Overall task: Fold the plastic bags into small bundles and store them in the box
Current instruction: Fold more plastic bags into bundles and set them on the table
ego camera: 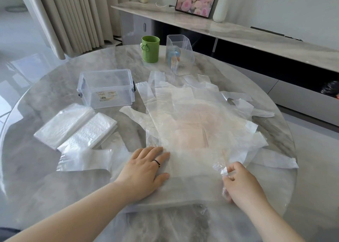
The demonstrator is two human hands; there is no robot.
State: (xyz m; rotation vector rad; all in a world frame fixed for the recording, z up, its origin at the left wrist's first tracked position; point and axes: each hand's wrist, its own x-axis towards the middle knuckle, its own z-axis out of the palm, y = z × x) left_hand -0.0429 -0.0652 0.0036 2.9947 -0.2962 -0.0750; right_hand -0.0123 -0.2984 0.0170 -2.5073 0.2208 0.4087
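View: head cam, only one given.
L hand: left hand (145, 170) flat on near-left part of top bag (192, 131); fingers straight, slightly apart, palm down, nothing gripped; ring (157, 162) on one finger.
Why L: prob. pins film to table (36, 177) so it can't slide on the glossy top while the other side gets worked.
R hand: right hand (242, 183) at near-right corner of same bag; thumb + fingers curled, clamped on a crinkled bit of film.
Why R: looks like a grip for bringing that edge over toward the L side, i.e. first lengthwise fold; judgement only.
Bag location: on top of bag pile (238, 102), centre-right of table, betw. the hands and ribbed holder (178, 56).
Bag axis: long axis near-to-far, tilted a bit left; handles point away from person, toward box (106, 87); bottom hem at near edge by the hands.
Bundles: two folded bundles (62, 126) side by side, touching, left of pile, just in front of box; not stored yet.
Box: upright, top open, no lid seen, no bundle seen inside; near bundles, prob. for short reach.
Loose bag: loose bag (82, 159) flat, just left of L hand; overlap w/ pile can't tell.
Other: green cup (150, 49) at far side, beside ribbed holder, well apart from hands.
Progress: early-mid; many bags unfolded.
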